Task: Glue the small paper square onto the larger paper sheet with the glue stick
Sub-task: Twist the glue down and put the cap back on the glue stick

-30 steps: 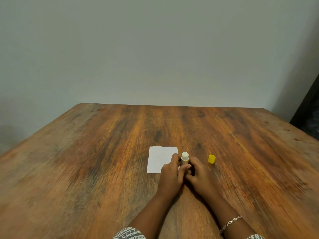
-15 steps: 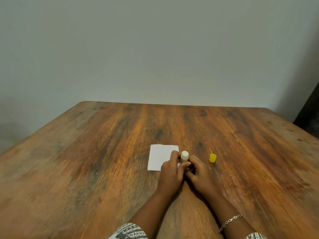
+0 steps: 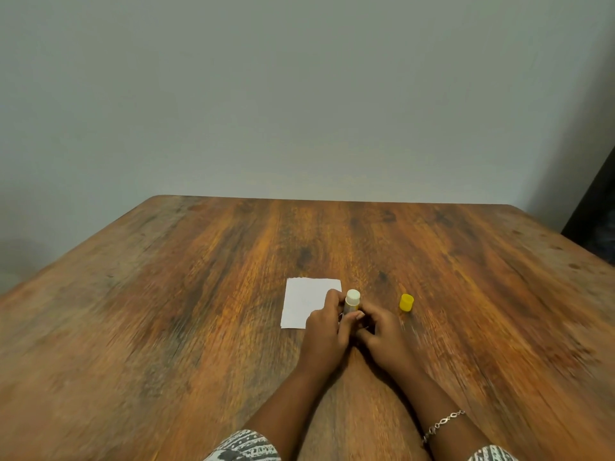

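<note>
The glue stick stands upright and uncapped near the middle of the table, its white tip showing above the fingers. The left hand grips it: the fingers wrap round the far side of the tube and the thumb presses on the near side. The right hand sits just beside the left hand, touching it, with its fingers curled in toward the lower end of the tube. That end is hidden between the two hands, so I cannot tell whether the right hand actually holds it.

A white paper lies flat on the table just left of the glue stick, and the left hand covers its near right corner (only this one piece shows, and I cannot tell whether it is the square or the sheet). A yellow cap stands on the table to the right, near the right hand but apart from it.

The right wrist wears a thin chain bracelet. A patterned sleeve shows at the bottom edge. A plain grey wall rises behind the table.
</note>
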Action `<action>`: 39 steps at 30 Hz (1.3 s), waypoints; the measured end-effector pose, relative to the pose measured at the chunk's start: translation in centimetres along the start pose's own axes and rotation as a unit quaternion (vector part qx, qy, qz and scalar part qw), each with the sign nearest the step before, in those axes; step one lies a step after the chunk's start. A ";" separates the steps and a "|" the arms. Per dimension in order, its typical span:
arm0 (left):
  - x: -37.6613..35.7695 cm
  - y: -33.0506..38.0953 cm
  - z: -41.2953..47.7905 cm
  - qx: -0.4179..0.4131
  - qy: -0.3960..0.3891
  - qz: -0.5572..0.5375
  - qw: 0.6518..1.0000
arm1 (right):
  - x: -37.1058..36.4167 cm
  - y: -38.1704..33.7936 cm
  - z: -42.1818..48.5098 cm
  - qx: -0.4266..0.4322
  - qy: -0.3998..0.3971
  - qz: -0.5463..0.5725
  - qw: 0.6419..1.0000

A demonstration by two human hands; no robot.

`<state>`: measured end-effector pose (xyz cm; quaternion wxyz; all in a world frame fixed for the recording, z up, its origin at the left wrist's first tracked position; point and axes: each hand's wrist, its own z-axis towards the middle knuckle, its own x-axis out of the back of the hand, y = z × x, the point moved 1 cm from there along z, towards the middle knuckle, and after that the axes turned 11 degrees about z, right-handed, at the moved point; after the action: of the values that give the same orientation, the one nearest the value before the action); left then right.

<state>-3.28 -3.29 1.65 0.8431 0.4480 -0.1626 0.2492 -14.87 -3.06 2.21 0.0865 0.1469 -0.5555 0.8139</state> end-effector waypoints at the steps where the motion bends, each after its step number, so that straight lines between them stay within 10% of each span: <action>1: 0.0 0.0 0.0 0.000 -0.002 -0.001 1.000 | 0.0 0.1 0.0 0.003 0.003 0.003 1.000; 39: 0.1 -0.2 0.1 0.016 -0.006 -0.005 1.000 | -0.2 -0.2 0.1 0.005 0.004 -0.008 1.000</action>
<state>-3.09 -3.44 1.57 0.8360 0.4638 -0.1613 0.2449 -14.61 -3.04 2.31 0.0940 0.1484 -0.5503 0.8163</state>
